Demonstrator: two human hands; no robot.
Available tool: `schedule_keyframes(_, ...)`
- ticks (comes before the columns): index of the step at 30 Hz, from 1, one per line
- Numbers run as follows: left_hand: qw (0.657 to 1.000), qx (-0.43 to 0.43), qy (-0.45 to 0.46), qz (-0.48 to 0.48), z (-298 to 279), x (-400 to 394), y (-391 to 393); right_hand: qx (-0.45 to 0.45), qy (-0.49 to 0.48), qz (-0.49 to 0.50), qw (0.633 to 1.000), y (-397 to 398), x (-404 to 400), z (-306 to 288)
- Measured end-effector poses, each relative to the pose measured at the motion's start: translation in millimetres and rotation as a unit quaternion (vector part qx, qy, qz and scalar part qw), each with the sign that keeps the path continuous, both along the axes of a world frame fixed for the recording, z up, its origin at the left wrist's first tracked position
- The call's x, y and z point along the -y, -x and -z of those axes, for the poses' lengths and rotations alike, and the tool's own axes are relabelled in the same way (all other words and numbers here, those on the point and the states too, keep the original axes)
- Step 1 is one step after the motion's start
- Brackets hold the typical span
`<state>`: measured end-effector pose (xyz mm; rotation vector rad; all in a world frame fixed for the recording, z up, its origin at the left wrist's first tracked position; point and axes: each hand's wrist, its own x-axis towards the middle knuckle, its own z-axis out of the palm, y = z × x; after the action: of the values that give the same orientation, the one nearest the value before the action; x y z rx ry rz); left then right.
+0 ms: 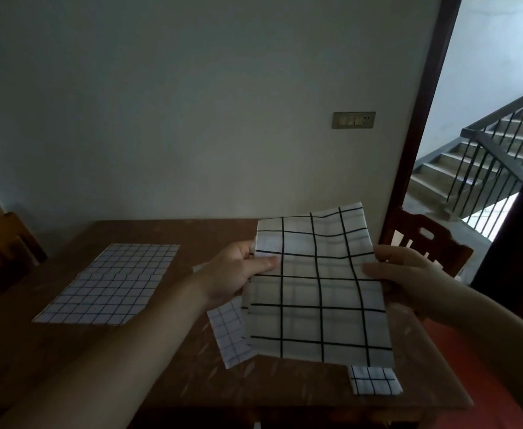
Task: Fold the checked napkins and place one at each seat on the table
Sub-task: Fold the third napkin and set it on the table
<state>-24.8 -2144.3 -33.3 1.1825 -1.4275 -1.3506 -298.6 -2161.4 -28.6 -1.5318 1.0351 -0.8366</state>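
A white napkin with a large black check (319, 289) hangs in the air above the right part of the brown wooden table (192, 236). My left hand (238, 274) pinches its left edge and my right hand (408, 277) pinches its right edge. Under it lies another napkin with a finer check (229, 332), partly hidden, with a corner (374, 380) showing near the table's front right. A third, fine-checked napkin (114, 283) lies flat and spread out on the left part of the table.
A wooden chair (427, 243) stands at the table's right side, another chair (3, 243) at the far left. The wall is right behind the table. An open doorway at the right shows a staircase with a dark railing (486, 156).
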Motion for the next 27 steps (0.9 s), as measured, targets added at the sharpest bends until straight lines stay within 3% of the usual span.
schedule_keyframes(6,0.999,-0.038,0.032,0.018,-8,-5,1,0.091,-0.025,-0.011,0.995,7,0,-8)
schedule_keyframes(11,0.997,-0.075,0.036,-0.003,-15,-3,6,0.065,0.030,0.004,0.997,6,-2,-14)
schedule_keyframes(16,0.974,-0.181,-0.130,0.042,-7,-4,11,0.084,0.102,0.078,0.988,6,2,-18)
schedule_keyframes(20,0.972,-0.152,-0.152,0.097,-5,-8,8,0.048,0.152,0.114,0.981,9,7,-16)
schedule_keyframes(27,0.979,-0.150,-0.136,0.010,-2,0,21,-0.119,0.276,0.072,0.951,16,5,-14)
